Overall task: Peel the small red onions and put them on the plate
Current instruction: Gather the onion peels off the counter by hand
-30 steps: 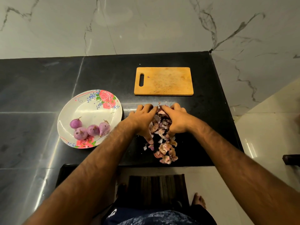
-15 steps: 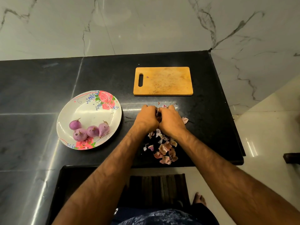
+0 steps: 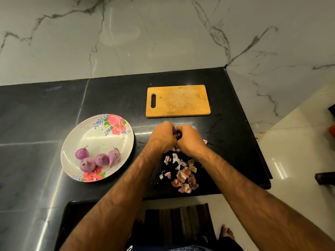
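We find left hand [image 3: 163, 137] and right hand [image 3: 190, 141] bunched tighter than before, clutching skins [image 3: 175, 132]. Cup firmly; strays [image 3: 183, 175] lie at six o'clock.

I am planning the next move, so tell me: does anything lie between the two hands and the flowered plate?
Nothing visible does. The counter between the left hand and the plate shows no object. The cutting board lies farther back, and the loose peels lie nearer the person, both off that path.
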